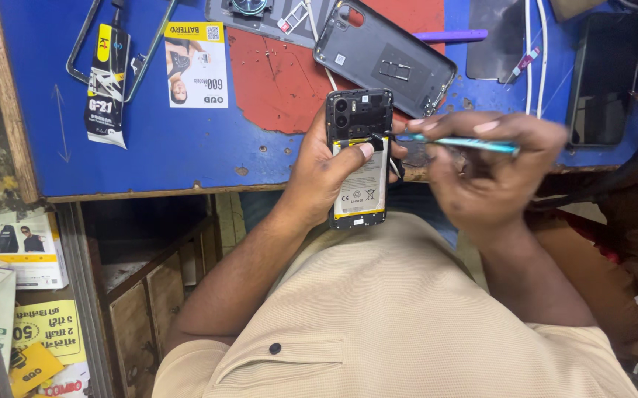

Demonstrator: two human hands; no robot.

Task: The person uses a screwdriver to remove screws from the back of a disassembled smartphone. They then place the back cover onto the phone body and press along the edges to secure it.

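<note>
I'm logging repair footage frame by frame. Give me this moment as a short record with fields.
setting: blue worktable with a red patch
left hand: left hand holds an opened phone, back off, battery showing, thumb on the battery
right hand: right hand holds a slim teal tool, tip at the phone's upper right edge
on table: removed grey back cover, battery package, glue tube, white cables, dark phone

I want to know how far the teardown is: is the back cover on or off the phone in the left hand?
Off. The phone in the left hand shows its bare battery; a grey back cover lies on the table.
</note>
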